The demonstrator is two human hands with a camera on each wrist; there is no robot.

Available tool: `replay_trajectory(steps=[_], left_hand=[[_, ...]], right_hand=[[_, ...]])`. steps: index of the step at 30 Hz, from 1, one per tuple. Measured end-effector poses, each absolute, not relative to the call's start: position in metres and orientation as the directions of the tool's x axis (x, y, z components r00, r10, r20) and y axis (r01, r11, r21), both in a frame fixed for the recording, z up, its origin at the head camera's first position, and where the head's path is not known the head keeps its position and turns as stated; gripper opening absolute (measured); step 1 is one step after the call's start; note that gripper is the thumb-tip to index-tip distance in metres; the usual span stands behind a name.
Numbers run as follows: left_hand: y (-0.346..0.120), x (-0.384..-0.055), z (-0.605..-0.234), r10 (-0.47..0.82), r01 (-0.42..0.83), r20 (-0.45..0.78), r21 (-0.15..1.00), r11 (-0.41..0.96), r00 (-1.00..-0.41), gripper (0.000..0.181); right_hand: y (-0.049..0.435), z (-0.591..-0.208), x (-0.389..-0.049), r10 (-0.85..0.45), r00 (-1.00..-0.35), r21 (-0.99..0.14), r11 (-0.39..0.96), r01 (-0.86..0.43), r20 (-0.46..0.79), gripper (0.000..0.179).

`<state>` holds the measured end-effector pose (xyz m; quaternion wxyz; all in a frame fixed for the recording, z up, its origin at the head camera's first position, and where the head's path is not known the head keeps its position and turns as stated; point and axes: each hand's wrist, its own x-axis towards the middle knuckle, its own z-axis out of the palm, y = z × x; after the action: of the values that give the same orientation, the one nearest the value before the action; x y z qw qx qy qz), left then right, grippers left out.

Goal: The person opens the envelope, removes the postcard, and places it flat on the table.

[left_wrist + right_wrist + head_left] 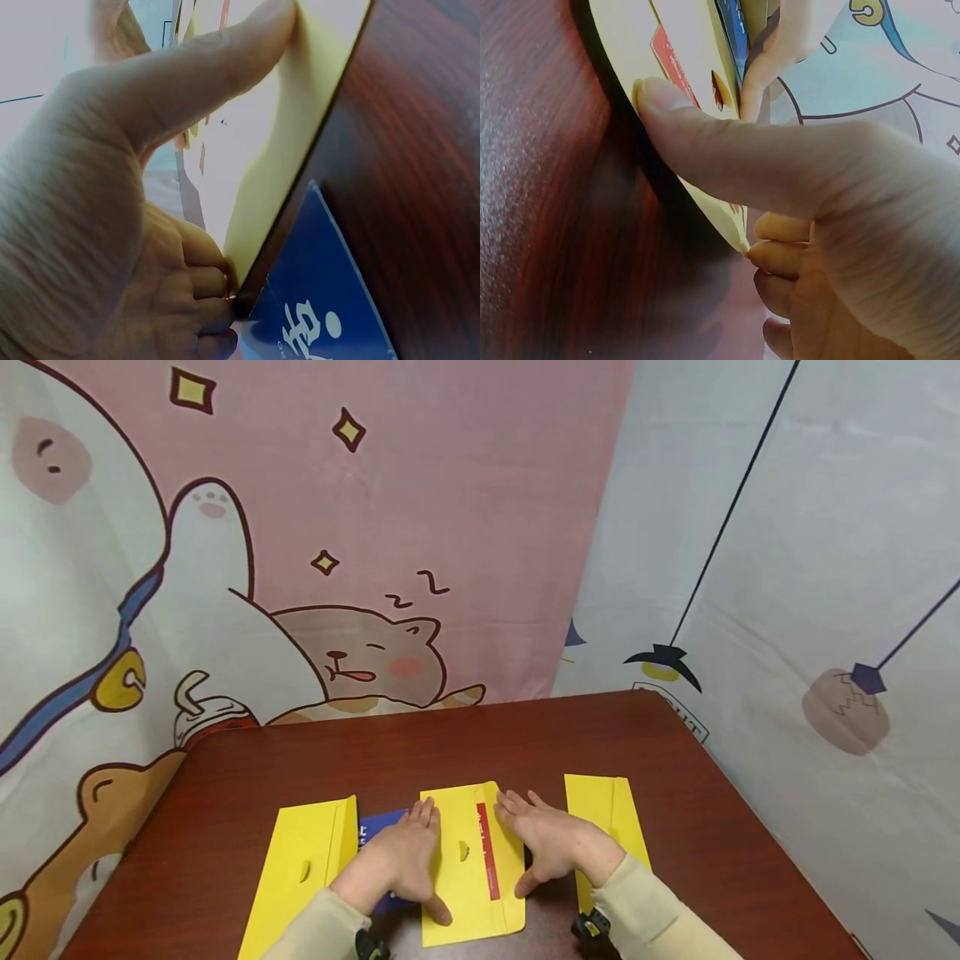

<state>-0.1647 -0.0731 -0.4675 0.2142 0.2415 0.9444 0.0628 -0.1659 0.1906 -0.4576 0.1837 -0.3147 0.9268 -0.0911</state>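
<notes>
A yellow paper envelope lies at the middle of the near table, with a half-round cut-out in its face. Along its right side shows a red strip with white lettering. My left hand spreads along the envelope's left edge, its thumb on the face and its fingertips near the far left corner. Opposite, my right hand has its thumb at the right edge and its fingertips by the far right corner. Partly hidden under the left hand is a blue item with white characters.
Another yellow envelope lies to the left, close to the blue item. A third yellow envelope lies on the right, partly behind my right wrist. The dark red-brown table backs onto a cartoon-printed wall cloth.
</notes>
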Motion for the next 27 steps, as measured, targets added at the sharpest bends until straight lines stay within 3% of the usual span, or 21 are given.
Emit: replay_trajectory(steps=[14, 20, 27], left_hand=[[-0.069, -0.163, -0.467, 0.477, 0.392, -0.33, 0.293, 0.872, -0.814, 0.152], [-0.061, -0.161, -0.47, 0.415, 0.309, -0.283, 0.35, 0.884, -0.865, 0.146], [-0.042, -0.161, -0.478, 0.304, 0.232, -0.179, 0.338, 0.912, -0.936, 0.136]], right_hand=[[0.192, -0.465, -0.167, -0.618, -0.735, -0.294, 0.783, -0.548, -0.278, 0.119], [0.192, -0.467, -0.167, -0.617, -0.735, -0.304, 0.784, -0.542, -0.281, 0.118], [0.192, -0.468, -0.168, -0.611, -0.737, -0.317, 0.788, -0.528, -0.291, 0.117]])
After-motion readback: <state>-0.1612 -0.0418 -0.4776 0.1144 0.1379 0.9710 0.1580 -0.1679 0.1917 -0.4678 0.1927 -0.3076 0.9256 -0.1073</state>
